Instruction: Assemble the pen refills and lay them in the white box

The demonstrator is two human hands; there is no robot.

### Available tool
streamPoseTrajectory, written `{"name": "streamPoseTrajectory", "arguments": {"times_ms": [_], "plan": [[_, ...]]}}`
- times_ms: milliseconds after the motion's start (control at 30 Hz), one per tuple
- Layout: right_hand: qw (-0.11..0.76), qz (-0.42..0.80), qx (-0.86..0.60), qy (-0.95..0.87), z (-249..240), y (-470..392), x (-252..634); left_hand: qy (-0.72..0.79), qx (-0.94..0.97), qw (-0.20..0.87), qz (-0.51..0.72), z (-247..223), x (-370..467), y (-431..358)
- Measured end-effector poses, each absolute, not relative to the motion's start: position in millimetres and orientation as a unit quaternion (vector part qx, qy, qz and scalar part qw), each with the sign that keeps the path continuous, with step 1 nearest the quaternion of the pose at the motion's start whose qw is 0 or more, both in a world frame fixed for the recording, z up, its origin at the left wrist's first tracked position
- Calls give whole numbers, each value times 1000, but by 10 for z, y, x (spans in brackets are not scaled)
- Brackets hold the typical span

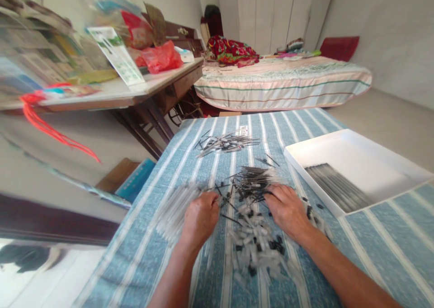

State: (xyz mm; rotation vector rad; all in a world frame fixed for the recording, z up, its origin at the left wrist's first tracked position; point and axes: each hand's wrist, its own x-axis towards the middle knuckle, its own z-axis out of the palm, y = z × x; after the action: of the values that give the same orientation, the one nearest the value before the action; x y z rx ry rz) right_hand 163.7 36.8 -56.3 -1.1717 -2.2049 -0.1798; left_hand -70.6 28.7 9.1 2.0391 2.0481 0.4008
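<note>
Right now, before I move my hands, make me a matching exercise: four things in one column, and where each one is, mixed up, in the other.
1. Left hand
2. Crumpled red bag
3. Right hand
4. Row of grey sticks

A. At the pile of dark thin rods
B. Inside the white box
C. Beside the long pale tubes
D. On the side desk

Pairs: 1-C; 2-D; 3-A; 4-B

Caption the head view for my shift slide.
Two hands among pen parts on a striped cloth, beside a white box.
</note>
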Motion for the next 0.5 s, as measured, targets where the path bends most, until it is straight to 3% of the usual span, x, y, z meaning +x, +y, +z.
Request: {"name": "streamPoseTrajectory", "arguments": {"times_ms": [233,500], "plan": [[391,-58,-392,-830,-453,276,1617,694,714,65,-66,230,-665,195],[459,14,-419,-783,-393,182,1628,680,718,54,-137,171,-493,115]]}}
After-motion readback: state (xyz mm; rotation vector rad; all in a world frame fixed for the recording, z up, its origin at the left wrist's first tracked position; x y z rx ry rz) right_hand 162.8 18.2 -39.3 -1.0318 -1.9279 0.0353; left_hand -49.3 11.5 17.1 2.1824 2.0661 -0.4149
